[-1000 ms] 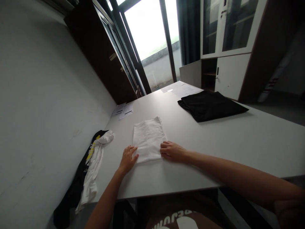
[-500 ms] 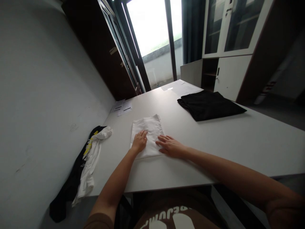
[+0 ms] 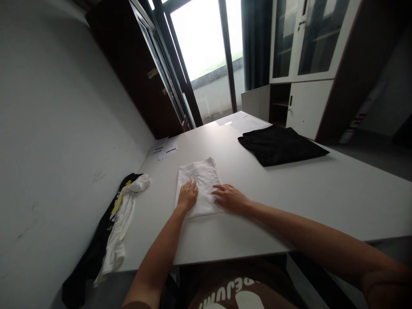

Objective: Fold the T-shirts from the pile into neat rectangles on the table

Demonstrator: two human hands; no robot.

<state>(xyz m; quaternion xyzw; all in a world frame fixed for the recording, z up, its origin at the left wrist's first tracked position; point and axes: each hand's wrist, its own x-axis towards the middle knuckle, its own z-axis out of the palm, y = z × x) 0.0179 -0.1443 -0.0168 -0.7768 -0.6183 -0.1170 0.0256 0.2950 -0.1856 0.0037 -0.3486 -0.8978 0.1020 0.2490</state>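
A folded white cloth garment (image 3: 203,193) lies flat on the white table (image 3: 277,193) in front of me, with wrinkles near its middle. My left hand (image 3: 188,195) rests palm down on its left half, fingers stretched out and pointing away from me. On the right edge of the cloth lies my right hand (image 3: 230,197), its fingers extended over the fabric toward the left. Neither hand grasps the cloth. What kind of garment it is, I cannot tell from its folded shape.
Folded black cloth (image 3: 280,145) lies at the right rear of the table. Black and white clothes (image 3: 124,214) hang over the left edge by the wall. Papers (image 3: 165,147) lie at the far left, and more sheets (image 3: 246,123) at the far end. A cabinet (image 3: 309,103) stands beyond.
My left hand has slid slightly toward me and left on the white cloth, fingers now pointing straighter ahead. The right hand stays at the right edge. The camera view has shifted a little.
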